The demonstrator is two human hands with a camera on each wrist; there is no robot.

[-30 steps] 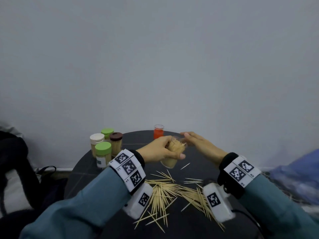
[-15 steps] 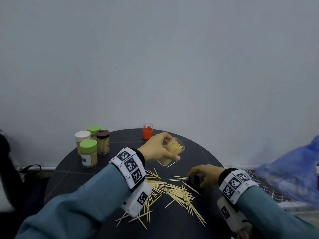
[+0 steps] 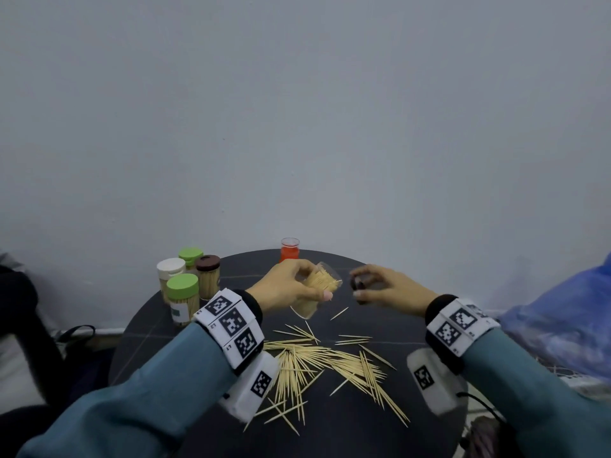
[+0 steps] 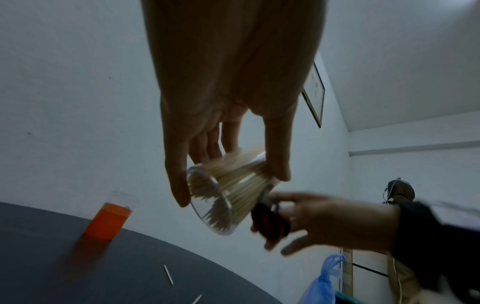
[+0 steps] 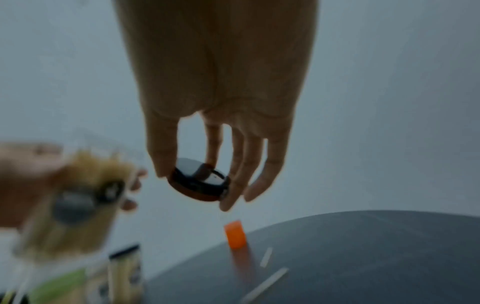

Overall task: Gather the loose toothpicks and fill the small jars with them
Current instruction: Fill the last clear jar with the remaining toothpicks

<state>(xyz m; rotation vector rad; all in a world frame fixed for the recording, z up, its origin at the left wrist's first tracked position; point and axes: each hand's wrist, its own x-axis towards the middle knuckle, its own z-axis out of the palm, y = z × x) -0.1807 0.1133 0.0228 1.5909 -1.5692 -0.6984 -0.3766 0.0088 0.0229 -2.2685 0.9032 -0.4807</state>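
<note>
Head view, nearest first: loose toothpicks [image 3: 330,365] lie fanned across the dark round table [image 3: 330,434] between the two forearms, most with their long axes running roughly toward and away from the person, a few crossing them.

Beyond the pile, the left hand [image 3: 284,289] curls thumb and fingers round a clear jar [image 3: 317,292] packed with toothpicks and holds it above the table. The jar is tilted, its long axis slanting and its open mouth pointing up and to the right. Just beside the mouth, the right hand [image 3: 383,289] pinches a dark brown lid [image 3: 358,284] between thumb and fingertips; the right wrist view shows the lid's hollow side.

Judging from this, capping is the step in hand. The tilt is the risk: tip the mouth lower and the toothpicks could slide out. Sticks standing proud of the rim could also catch the lid and keep it from seating.

Farther back stand four capped jars [image 3: 188,285] at the left and a small orange cup [image 3: 290,250] near the far edge.
</note>
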